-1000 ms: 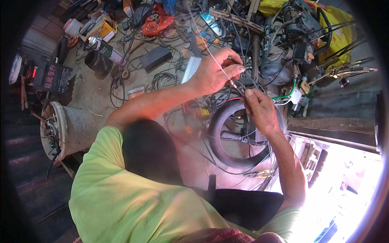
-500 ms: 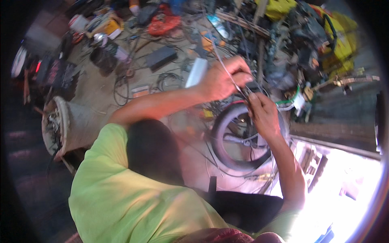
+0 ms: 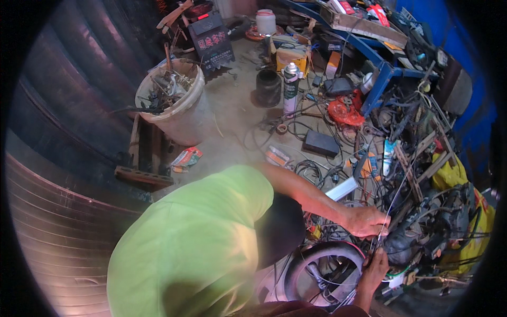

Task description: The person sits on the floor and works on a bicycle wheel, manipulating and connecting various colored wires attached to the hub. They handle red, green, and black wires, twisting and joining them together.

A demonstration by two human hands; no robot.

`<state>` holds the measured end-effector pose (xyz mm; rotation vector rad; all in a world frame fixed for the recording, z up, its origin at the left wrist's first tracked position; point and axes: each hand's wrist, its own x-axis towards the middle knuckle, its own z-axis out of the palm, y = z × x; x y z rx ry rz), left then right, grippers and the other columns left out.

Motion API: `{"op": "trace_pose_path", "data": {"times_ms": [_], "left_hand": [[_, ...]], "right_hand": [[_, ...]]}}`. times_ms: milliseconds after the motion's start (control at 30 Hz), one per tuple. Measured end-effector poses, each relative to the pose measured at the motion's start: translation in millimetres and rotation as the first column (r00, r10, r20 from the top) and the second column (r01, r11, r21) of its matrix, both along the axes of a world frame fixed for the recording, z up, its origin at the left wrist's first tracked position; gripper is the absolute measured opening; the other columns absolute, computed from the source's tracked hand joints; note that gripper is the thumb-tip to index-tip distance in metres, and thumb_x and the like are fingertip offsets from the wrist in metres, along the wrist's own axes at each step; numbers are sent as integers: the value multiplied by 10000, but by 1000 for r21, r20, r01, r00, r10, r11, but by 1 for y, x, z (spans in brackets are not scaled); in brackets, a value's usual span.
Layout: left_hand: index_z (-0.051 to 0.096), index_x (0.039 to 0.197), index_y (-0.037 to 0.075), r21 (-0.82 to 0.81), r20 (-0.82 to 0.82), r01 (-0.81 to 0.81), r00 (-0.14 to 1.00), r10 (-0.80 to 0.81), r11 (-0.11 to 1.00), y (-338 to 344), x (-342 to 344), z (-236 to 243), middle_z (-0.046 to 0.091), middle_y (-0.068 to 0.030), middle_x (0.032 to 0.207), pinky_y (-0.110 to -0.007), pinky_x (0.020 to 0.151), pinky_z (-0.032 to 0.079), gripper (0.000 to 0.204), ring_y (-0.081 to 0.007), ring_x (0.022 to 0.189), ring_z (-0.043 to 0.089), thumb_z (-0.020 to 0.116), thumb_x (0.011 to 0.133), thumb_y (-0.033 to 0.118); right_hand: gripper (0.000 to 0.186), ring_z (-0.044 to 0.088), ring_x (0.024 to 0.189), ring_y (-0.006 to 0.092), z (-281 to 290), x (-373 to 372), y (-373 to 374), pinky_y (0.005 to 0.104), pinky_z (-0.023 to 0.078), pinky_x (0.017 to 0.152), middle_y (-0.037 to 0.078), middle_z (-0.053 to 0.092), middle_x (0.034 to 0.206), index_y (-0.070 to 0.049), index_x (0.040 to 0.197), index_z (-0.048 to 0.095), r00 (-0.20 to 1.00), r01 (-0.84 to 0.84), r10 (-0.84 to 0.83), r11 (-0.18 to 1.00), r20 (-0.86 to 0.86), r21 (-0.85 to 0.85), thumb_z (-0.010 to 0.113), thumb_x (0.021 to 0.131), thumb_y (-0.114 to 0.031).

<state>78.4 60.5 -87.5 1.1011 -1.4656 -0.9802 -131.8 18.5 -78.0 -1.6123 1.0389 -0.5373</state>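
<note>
A thin pale cable (image 3: 393, 204) rises from between my hands toward the upper right. My left hand (image 3: 366, 221) is closed with its fingertips pinching this cable. Just below it, my right hand (image 3: 374, 270) grips a small dark, narrow piece at the cable's lower end; its kind is too small to make out. The two hands are close together. Under and left of them lies a round black tyre-like ring (image 3: 297, 270) with a red stripe, cables and metal parts inside it. A white rectangular bar (image 3: 342, 188) rests beside my left forearm.
Tangled cables, parts and a dark block (image 3: 321, 143) cover the floor ahead. A white bucket (image 3: 196, 113) full of scrap stands at left, a spray can (image 3: 291, 90) farther off. Yellow bags (image 3: 449, 174) lie at right, near a blue metal frame (image 3: 379, 87).
The view has swung leftward, so my hands now sit lower and farther right in the picture. Both stay close together at the cable.
</note>
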Motion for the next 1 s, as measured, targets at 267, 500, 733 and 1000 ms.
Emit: {"op": "trace_pose_path", "data": {"times_ms": [267, 500, 733, 1000], "left_hand": [[544, 901, 27, -197, 64, 22, 998, -10, 980, -9, -3, -20, 601, -131, 654, -425, 573, 470, 273, -319, 645, 643, 530, 1004, 280], [532, 880, 29, -166, 124, 60, 992, -40, 984, 11, -8, -11, 582, -156, 638, -444, 571, 487, 287, -370, 648, 632, 508, 1016, 281], [553, 934, 76, -323, 324, 78, 945, 33, 943, -7, -16, -48, 611, -149, 842, -431, 683, 516, 185, -346, 845, 640, 575, 951, 259], [591, 1067, 95, -391, 494, 197, 869, 24, 899, -7, -9, -36, 576, -114, 838, -424, 642, 503, 125, -331, 759, 639, 570, 949, 130]], "right_hand": [[399, 336, 478, 40, -12, -5, -4, 218, 215, 433, -53, 427, 592, -101, 799, 537, 997, -40, 40, 999, -65, 13, 473, 1049, -405], [404, 360, 500, 48, -21, -5, -5, 225, 233, 445, -50, 419, 599, -96, 797, 559, 997, -73, 73, 997, -1, 14, 473, 1047, -402], [337, 422, 600, 42, -6, -5, 5, 214, 304, 495, -8, 549, 762, -54, 891, 625, 998, -54, 56, 997, -28, 61, 498, 1050, -322], [372, 473, 596, 73, -4, -4, -1, 260, 376, 539, -7, 549, 680, -41, 946, 661, 978, -127, 126, 992, -165, 4, 496, 1037, -362]]}}
